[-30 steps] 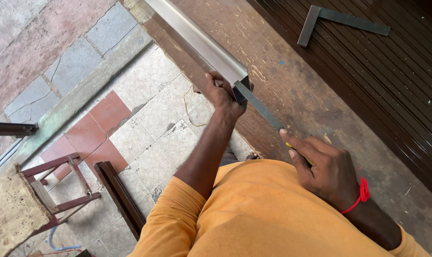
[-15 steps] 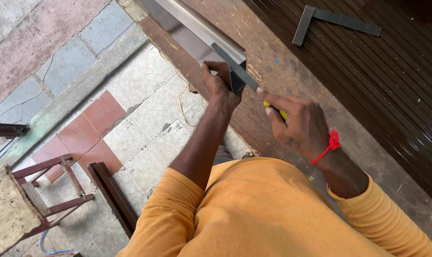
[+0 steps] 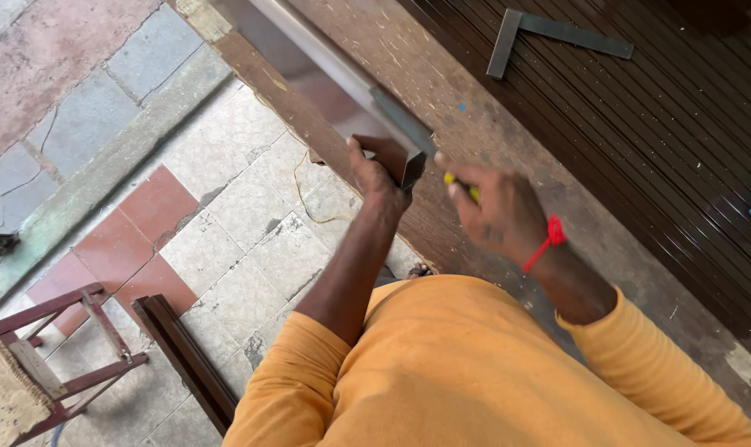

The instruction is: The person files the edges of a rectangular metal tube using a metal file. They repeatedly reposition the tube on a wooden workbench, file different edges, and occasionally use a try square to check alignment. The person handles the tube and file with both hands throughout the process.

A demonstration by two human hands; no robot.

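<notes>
Hands: left [image 3: 374, 170] grips metal profile's [image 3: 342, 79] end, right [image 3: 495, 207] just beside it.

Worn wooden workbench [image 3: 475, 91], metal profile [image 3: 326, 66], steel square [image 3: 558, 33] lying on it

Soft, even daylight fills the scene; no hard shadows fall on the tiled floor [image 3: 226, 215] at the left; the shiny metal profile [image 3: 334, 74] carries pale reflections along its face, a mild glare; the dark ribbed panel [image 3: 640, 149] at the far right reads dim, its grooves hard to separate; the right hand [image 3: 500, 211] is smeared by motion blur; the left hand [image 3: 380, 178] stays fairly sharp; edges show slight wide-angle stretching.
</notes>
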